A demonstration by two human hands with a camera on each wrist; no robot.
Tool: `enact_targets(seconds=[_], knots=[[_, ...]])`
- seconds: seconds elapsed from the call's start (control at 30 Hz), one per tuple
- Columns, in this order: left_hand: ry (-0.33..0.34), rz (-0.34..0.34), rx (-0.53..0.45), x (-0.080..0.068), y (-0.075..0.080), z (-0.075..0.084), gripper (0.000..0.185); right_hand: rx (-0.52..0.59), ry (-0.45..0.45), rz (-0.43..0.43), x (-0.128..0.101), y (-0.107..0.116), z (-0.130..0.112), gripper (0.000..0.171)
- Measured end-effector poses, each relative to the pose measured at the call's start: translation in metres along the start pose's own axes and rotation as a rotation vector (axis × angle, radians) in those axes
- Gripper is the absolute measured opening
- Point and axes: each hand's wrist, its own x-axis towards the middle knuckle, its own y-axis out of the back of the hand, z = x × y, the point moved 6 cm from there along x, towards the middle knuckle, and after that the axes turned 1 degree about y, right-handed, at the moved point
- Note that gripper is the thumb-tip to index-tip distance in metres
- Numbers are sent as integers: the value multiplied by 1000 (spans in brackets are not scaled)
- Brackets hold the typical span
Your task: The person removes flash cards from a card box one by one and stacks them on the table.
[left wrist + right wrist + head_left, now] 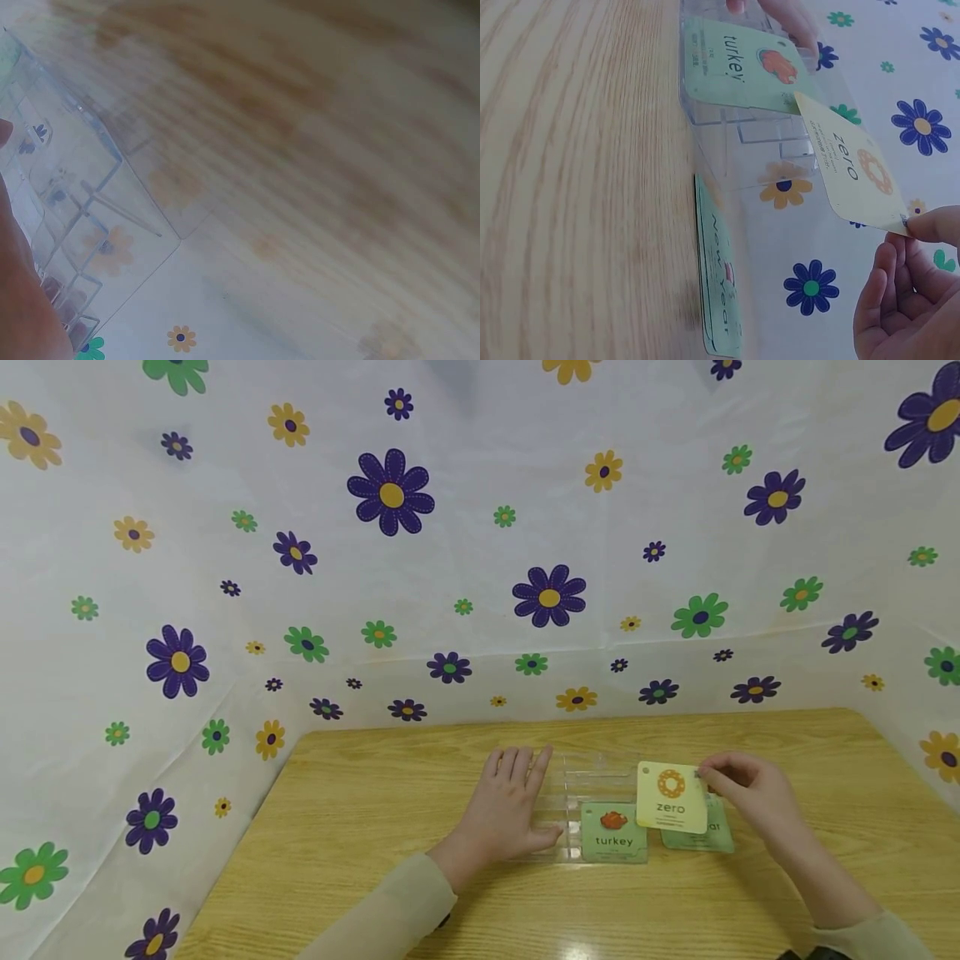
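Observation:
A clear plastic tiered rack (600, 782) stands on the table, and my left hand (504, 810) rests across its left part with the fingers extended. In the left wrist view only the edge of that hand (26, 300) shows beside the rack. My right hand (757, 793) pinches a yellow "zero" card (670, 818) by its upper right corner, between thumb and finger. The card is held up just right of the green "turkey" card (615, 847), which sits in the rack's front tier. A green "New Year" card (718, 277) lies to the rack's right, partly hidden by the yellow card in the head view.
The wood-grain table (360, 827) reaches back to a white sheet (465, 560) printed with purple, green and orange flowers. This sheet also rises along the left and right sides.

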Motion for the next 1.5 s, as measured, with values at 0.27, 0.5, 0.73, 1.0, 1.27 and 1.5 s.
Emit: enact_targets(seconds=[0.27, 0.5, 0.73, 1.0, 1.27, 1.5], knots=[[3, 2, -1, 0, 0, 0, 111, 2, 13, 11, 0, 7, 3, 28], [2, -1, -8, -1, 0, 0, 112, -4, -7, 28, 1, 10, 8, 27], [-3, 14, -2, -2, 2, 0, 111, -8, -25, 27, 2, 12, 13, 30], [-3, 15, -10, -1, 1, 0, 111, -18, -38, 23, 2, 13, 20, 32], [-4, 21, 4, -1, 1, 0, 112, 9, -54, 4, 4, 14, 28, 33], [1, 11, 10, -1, 0, 1, 111, -11, -101, -37, 6, 14, 34, 36]])
